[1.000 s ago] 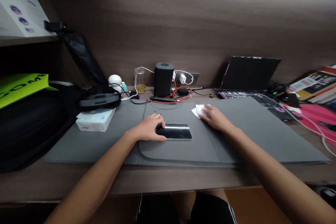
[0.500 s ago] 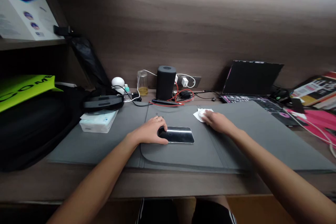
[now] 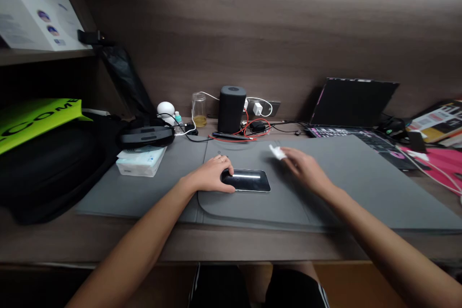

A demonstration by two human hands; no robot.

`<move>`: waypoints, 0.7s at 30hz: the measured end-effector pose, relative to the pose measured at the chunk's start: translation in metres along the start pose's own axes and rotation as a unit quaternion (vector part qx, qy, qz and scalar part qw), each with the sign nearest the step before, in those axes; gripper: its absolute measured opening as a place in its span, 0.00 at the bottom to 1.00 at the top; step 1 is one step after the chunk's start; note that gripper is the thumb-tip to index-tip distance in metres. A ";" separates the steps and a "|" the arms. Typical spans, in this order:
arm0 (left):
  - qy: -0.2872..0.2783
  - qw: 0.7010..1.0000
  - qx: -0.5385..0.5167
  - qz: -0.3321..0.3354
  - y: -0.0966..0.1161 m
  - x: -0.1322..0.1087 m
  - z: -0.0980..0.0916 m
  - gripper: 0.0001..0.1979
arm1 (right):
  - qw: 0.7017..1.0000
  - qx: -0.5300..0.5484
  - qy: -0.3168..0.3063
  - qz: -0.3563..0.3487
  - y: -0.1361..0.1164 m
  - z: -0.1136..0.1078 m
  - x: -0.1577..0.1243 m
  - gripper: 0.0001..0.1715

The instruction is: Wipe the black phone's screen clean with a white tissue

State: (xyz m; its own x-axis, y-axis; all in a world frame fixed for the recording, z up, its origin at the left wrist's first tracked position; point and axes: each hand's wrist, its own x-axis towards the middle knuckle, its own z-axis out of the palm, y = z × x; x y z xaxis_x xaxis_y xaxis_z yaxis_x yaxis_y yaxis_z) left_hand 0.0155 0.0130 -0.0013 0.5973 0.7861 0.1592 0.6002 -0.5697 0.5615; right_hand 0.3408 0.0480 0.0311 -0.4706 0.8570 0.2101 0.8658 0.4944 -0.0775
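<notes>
While both forearms reach in from the bottom edge, over a pair of black shorts (image 3: 220, 288), the wood surface (image 3: 108, 243) carries a big grey mat (image 3: 361, 187), and pretty much everything sits on that.

The phone (image 3: 250, 181) lies flat and screen up on the near middle of the mat. Its long side runs left to right, and a strip of light reflects off the glass. The left hand (image 3: 212, 175) is curled over the phone's left end, fingers wrapped on it and holding it down against the mat. There's a ring on one finger.

The right hand (image 3: 305, 169) is just right of the phone and a bit further back, not touching it. Its fingers are pinched shut on a small white wipe (image 3: 277, 152) that sticks out past the fingertips. That hand is a little blurred, so I can't tell if the wipe touches the mat or hangs just above it.

Off to the left, a tissue pack (image 3: 141, 161) sits on the mat's far corner with a black headset (image 3: 146, 135) right behind it. A black bag (image 3: 46, 173) fills the left end, with a neon green bag (image 3: 36, 118) above it.

Behind the mat there's a black pen (image 3: 229, 136), a tangle of red cable (image 3: 254, 129), a dark speaker (image 3: 232, 109), and a glass jar (image 3: 199, 109) holding a bit of yellow liquid. Far right, an open laptop (image 3: 352, 103) with a dark screen stands near the wood wall (image 3: 288, 33), with books (image 3: 438, 120) beyond it.
</notes>
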 end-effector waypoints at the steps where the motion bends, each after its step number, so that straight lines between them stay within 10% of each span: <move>1: -0.002 1.000 0.000 0.000 0.000 0.000 0.000 0.17 | 0.997 0.039 0.007 -0.073 -0.011 0.000 -0.008 0.20; 4: -0.002 1.000 0.002 -0.003 0.001 0.000 -0.001 0.18 | 0.976 0.113 -0.038 -0.182 -0.041 0.003 -0.028 0.19; 21: 0.025 0.997 -0.047 -0.053 0.000 -0.006 0.003 0.31 | 0.967 0.117 -0.093 -0.205 -0.116 0.024 0.019 0.14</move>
State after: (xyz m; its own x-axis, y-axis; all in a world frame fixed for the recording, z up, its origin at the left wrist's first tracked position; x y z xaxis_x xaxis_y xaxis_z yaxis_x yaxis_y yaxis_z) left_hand 0.0133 0.0076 -0.0051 0.5041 0.8533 0.1332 0.6054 -0.4591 0.6502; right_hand 0.2271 0.0100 0.0210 -0.8076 0.5824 0.0925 0.5478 0.7990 -0.2480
